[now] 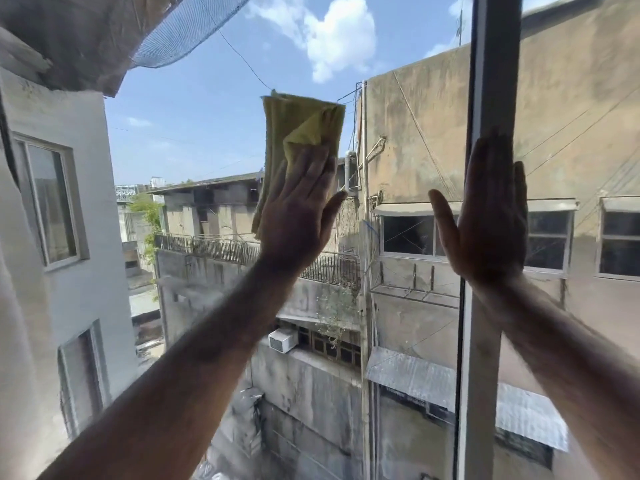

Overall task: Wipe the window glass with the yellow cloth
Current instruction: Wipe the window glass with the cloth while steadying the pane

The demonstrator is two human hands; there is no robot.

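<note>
A folded yellow cloth lies flat against the window glass, a little above the middle of the view. My left hand presses it to the pane with flat fingers, covering its lower half. My right hand rests open and flat on the vertical window frame and the glass beside it, fingers together, thumb spread to the left. It holds nothing. Both forearms reach up from the bottom corners.
The grey frame post runs top to bottom at the right, splitting two panes. Through the glass I see concrete buildings, a balcony railing, an air conditioner, wires and blue sky. A pale wall stands at the left edge.
</note>
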